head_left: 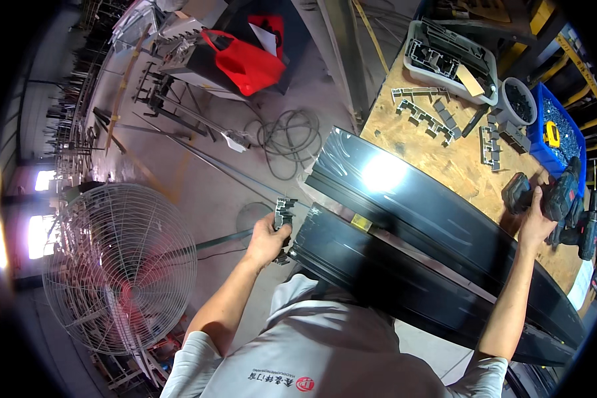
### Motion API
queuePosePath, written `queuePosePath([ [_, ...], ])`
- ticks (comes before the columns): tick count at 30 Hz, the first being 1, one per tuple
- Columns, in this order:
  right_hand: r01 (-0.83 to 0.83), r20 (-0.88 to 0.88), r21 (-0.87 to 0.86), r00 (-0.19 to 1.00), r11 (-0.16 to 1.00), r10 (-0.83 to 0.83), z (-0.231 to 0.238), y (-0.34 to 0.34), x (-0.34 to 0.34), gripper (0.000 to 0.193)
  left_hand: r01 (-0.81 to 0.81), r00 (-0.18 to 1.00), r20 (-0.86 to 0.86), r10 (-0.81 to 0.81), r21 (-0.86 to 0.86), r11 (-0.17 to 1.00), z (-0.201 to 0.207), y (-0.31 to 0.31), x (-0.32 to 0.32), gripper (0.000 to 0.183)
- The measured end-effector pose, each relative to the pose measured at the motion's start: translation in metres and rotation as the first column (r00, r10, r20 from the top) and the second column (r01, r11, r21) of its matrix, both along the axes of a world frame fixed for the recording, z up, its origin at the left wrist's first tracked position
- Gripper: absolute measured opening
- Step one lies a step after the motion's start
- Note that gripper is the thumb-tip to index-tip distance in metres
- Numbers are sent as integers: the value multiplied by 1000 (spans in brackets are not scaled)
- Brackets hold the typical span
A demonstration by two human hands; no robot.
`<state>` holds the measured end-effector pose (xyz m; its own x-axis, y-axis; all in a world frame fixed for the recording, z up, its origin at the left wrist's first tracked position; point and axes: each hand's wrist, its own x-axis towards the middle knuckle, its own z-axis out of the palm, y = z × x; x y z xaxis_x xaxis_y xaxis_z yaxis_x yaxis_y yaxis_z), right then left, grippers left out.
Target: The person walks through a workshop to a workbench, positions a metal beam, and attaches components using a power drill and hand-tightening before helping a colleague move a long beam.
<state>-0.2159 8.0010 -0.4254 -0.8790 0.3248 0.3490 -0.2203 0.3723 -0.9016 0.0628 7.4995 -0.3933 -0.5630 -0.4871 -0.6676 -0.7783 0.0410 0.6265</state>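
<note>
My left hand [265, 240] is closed round a short cut piece of dark metal profile [284, 211], whose ridged end sticks up above the fingers. It is just off the left end of the nearer long black profile [341, 249]. A second long black profile [431, 199] lies beyond that one, with a gap between them and a yellow piece [361, 222] in the gap. Far to the right, my right hand [536, 227] grips a black and red cordless drill [565, 189] at the bench edge. The drill's handle is partly hidden by my fingers.
On the wooden bench [471, 172] lie several cut profile pieces [423, 119], a grey bin [414, 69] of offcuts, a round tub [517, 99] and a blue crate [572, 159] of screws. More drills [587, 235] lie rightward. A large fan [123, 268] and coiled cable [288, 142] are left.
</note>
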Motion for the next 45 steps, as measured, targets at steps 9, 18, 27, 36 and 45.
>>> queuePosePath([
  [9, -36, 136, 403, 990, 915, -21, 17, -90, 150, 65, -135, 986, -83, 143, 97, 986, -13, -39, 12, 12],
  [18, -798, 719, 517, 601, 309, 349, 2, -185, 281, 100, -115, 993, 27, 112, 111, 987, -84, -84, 39, 7],
  [27, -807, 692, 556, 582, 198, 428, -10, -256, 274, 113, -267, 964, 81, 255, 261, 928, -113, -104, 79, 14],
  [36, -850, 676, 518, 475, 95, 563, 0, -333, 248, 122, -177, 982, -4, 187, 299, 938, -94, -114, 90, 23],
  [45, -827, 688, 538, 543, 164, 482, 6, -368, 257, 125, -89, 996, 6, 90, 236, 968, -81, -123, 67, 22],
])
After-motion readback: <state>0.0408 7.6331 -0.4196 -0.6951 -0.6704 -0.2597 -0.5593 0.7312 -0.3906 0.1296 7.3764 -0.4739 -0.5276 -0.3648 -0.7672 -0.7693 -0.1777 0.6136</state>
